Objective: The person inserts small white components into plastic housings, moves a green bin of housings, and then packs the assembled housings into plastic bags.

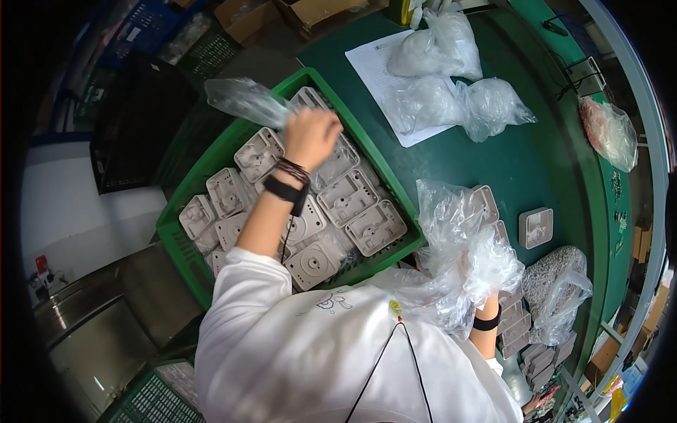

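Note:
My left hand [310, 139] is closed above the green crate [180, 180], gripping a clear plastic bag [247, 100] that trails off to the left over the crate's rim. Under it, the crate holds several beige plastic housings [347, 197], some with clear film between them. My right hand [490, 302] reaches into a crumpled heap of clear plastic bags [462, 261] beside the crate's right corner. The heap hides its fingers; only the part near the wrist shows. More beige housings stand partly behind the heap, and a single housing [536, 228] sits on the table to the right.
Filled clear bags [437, 70] lie on a white printed sheet [374, 67] on the green table [486, 166]. At the right are a bag of small grey parts [553, 278], stacked housings [513, 328] and a bag with reddish contents [608, 130]. Cardboard boxes [247, 17] stand at the back.

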A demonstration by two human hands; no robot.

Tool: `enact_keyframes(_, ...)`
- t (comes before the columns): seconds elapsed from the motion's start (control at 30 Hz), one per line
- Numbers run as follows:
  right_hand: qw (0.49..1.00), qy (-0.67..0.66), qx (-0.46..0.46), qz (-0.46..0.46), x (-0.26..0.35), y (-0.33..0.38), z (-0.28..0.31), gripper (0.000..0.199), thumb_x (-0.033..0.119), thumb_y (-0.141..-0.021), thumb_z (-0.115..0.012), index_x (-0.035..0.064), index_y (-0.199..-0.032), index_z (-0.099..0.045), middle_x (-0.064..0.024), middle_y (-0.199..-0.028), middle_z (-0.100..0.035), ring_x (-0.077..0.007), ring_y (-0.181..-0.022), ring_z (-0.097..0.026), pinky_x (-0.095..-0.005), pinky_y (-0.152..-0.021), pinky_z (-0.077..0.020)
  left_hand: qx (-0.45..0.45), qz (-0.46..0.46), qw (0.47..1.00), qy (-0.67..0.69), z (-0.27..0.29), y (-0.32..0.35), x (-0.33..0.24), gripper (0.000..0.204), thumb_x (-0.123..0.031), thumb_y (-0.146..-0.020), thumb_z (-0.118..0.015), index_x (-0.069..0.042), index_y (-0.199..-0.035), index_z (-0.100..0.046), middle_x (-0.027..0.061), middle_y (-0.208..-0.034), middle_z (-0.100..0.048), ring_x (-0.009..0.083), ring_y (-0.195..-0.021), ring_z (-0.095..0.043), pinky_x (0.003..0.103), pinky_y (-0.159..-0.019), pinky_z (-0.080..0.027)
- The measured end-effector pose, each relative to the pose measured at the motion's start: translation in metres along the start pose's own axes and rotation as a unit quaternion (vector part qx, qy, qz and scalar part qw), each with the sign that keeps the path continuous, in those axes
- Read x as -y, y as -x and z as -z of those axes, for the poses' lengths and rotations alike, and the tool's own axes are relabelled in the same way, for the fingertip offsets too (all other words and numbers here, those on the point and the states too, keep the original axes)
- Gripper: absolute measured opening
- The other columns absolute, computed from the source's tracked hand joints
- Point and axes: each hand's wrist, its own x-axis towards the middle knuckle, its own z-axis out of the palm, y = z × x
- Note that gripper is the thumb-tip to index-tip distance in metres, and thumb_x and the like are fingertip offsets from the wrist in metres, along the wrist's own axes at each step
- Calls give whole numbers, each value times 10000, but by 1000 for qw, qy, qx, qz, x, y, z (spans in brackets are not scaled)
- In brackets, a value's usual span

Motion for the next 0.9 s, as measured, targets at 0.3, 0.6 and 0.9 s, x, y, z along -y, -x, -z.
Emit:
enact_keyframes(0.3,993,58,48,-95,-13,30,-14,349,182,-834,-425,26,-1145,-408,-116,-1075,-476,-223,-1007,-448,-314,-902,-345,40,213,965,-145,-106,31,12,154,-270,-720,-565,-145,-808,-586,44,-813,-565,223,-869,-491,383,-717,-346)
enact_keyframes(0.6,968,-227,-53,-91,6,58,15,281,176,-802,-476,30,-1043,-474,-113,-940,-509,-216,-862,-485,-302,-783,-383,-208,176,957,99,-21,10,-9,40,-163,-747,-540,-129,-754,-561,55,-749,-548,240,-738,-523,352,-639,-387)
enact_keyframes(0.9,885,-442,-145,10,91,18,57,222,176,-782,-517,31,-949,-529,-109,-834,-541,-207,-738,-517,-288,-684,-417,-176,-12,956,235,66,41,-96,42,-84,-710,-574,-82,-719,-534,55,-702,-528,254,-628,-522,323,-554,-407)
